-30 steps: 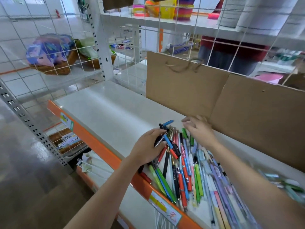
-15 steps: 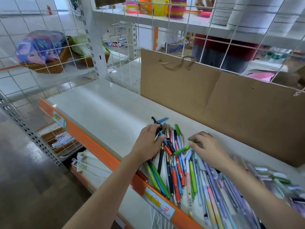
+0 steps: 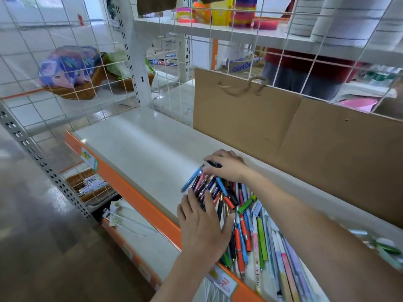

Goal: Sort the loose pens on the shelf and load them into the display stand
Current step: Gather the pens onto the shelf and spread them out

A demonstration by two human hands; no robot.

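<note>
A heap of loose pens (image 3: 242,216) in orange, blue, green and dark colours lies on the white shelf (image 3: 141,153), running off to the lower right. My left hand (image 3: 202,223) rests flat on the heap's near left side, fingers straight and spread over several dark pens. My right hand (image 3: 227,166) sits at the heap's far end, its fingertips pinching a dark pen (image 3: 213,164). A light blue pen (image 3: 192,179) sticks out to the left between both hands. No display stand is in view.
A brown paper bag (image 3: 239,114) and a cardboard sheet (image 3: 338,153) stand against the wire grid behind the pens. The shelf's orange front edge (image 3: 130,190) carries price labels. Wicker baskets (image 3: 76,90) sit beyond the grid at left. A person stands behind the grid at the back right.
My right hand moved from the heap's right side to its far end and took a dark pen. My left hand slid back and flattened on the pens.
</note>
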